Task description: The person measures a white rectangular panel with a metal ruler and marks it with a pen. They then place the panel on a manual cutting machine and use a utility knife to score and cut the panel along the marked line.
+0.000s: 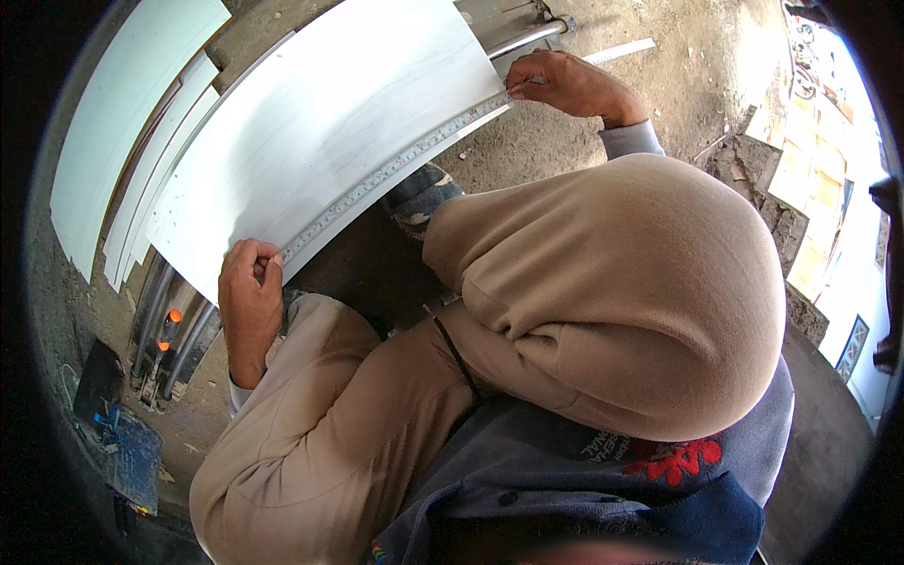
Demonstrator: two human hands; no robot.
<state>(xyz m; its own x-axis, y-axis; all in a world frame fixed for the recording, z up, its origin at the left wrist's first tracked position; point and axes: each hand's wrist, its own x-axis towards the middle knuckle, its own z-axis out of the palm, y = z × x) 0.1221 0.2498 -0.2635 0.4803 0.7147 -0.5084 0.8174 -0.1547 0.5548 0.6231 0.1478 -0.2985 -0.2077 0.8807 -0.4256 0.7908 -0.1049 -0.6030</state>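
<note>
A large white tile (330,94) with faint grey veining lies in front of my knees. Along its near edge runs a long marked ruler (395,166). My left hand (252,297) rests at the tile's near left corner, fingers curled and closed on the ruler's left end. At the tile's right edge my right hand (570,87) pinches the ruler between thumb and fingers. A pale strip (620,51) shows beyond that hand; whether it is part of the ruler is hidden by the hand.
Metal rails (196,347) stick out from under the tile, with orange-tipped parts (174,316) beside them. More white tile pieces (132,122) lie at the left. A dark blue object (134,461) sits at lower left. Broken ground edging (772,207) and boards (817,226) are at right.
</note>
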